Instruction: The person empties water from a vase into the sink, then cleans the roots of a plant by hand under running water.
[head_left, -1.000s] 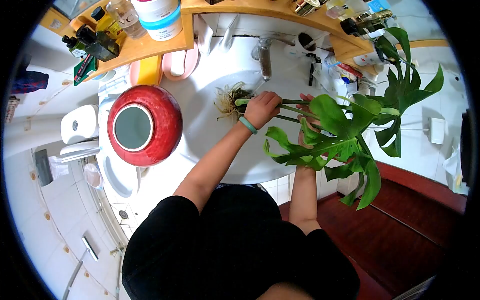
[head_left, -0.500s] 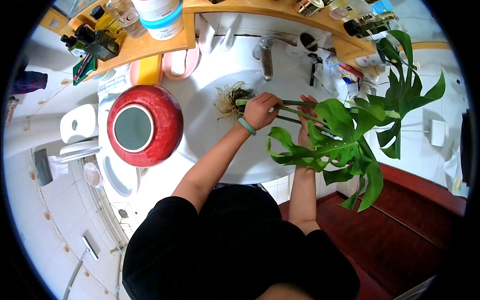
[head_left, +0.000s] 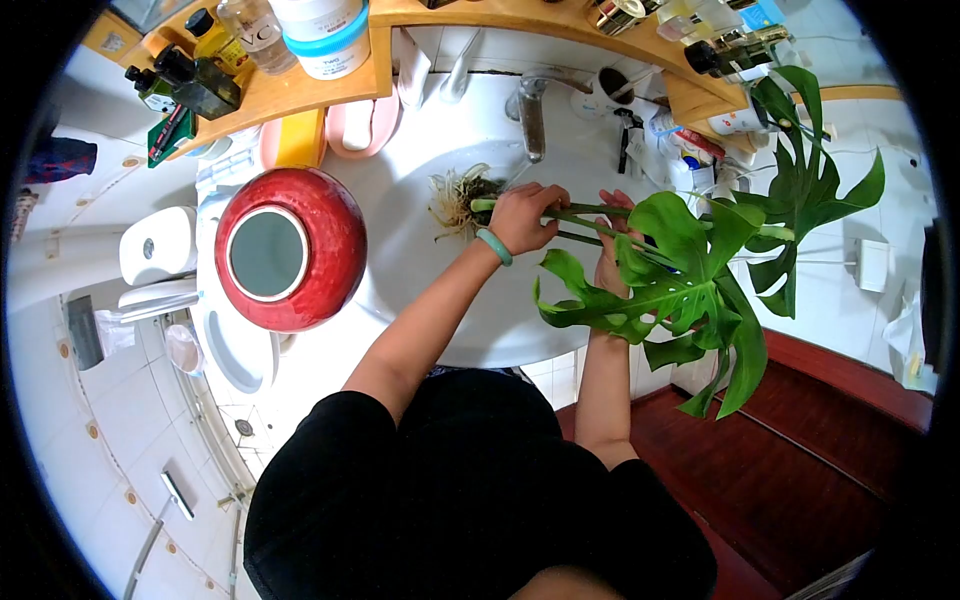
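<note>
A monstera plant (head_left: pixel 688 300) lies sideways across the white sink (head_left: pixel 425 285), its broad split leaves to the right. Its pale, tangled roots (head_left: pixel 460 203) rest in the basin at the left end of the stems. My left hand (head_left: pixel 528 218), with a green bangle at the wrist, is closed round the stems just above the roots. Farther along, my right hand (head_left: pixel 608 268) supports the stems from beneath, fingers curled up beside them; a leaf hides part of it. The metal faucet (head_left: pixel 533 120) is behind my left hand.
A red round vase (head_left: pixel 343 245) stands upside down on the counter left of the basin. Wooden shelves (head_left: pixel 300 100) with bottles and jars overhang the back. Pink soap dishes (head_left: pixel 377 125) sit behind the vase. Toiletries crowd the right rear; a dark red wooden surface (head_left: pixel 800 430) is at lower right.
My left hand has shifted very slightly on the stems, and the fingers of my right hand are a little more curled. The leaves have moved slightly; the roots stay in place.
</note>
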